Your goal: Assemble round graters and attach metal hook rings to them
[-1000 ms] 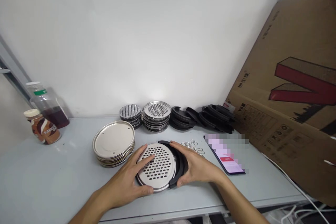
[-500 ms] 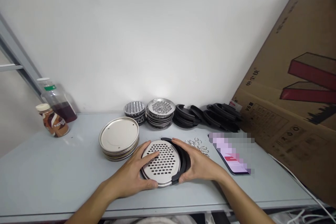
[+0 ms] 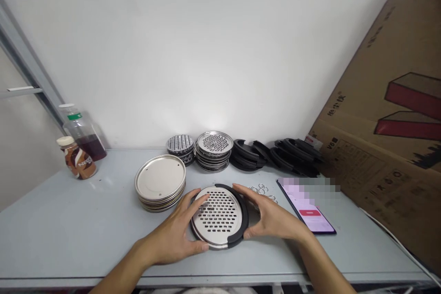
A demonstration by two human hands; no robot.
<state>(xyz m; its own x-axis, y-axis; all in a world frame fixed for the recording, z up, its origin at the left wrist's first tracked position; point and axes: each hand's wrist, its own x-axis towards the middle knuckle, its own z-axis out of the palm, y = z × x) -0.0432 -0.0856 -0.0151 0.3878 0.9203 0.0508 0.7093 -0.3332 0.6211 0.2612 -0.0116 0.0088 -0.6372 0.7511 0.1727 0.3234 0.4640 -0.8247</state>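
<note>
A round metal grater plate [image 3: 220, 213] with rows of slots lies near the table's front. Around its right edge curves a black C-shaped rim [image 3: 245, 213], close against the metal. My left hand [image 3: 175, 229] grips the plate's left side, thumb at the front edge and fingers at the back and over the top. On the other side my right hand [image 3: 272, 216] curls about the black rim, fingertips at its back and thumb at its front. Small metal rings [image 3: 262, 188] lie just behind my right hand, partly hidden by it.
Left of centre stands a stack of plain round metal plates [image 3: 160, 177]. Behind are grater discs [image 3: 215, 142] in stacks and a pile of black rims [image 3: 292, 156]. A phone [image 3: 310, 213], a cardboard box [image 3: 386, 147] and two bottles [image 3: 81, 161] flank the work spot.
The black rim now sits closer around the grater plate's right edge, with less gap showing. My right fingers have eased a little off its top. The whole view has shifted slightly.
</note>
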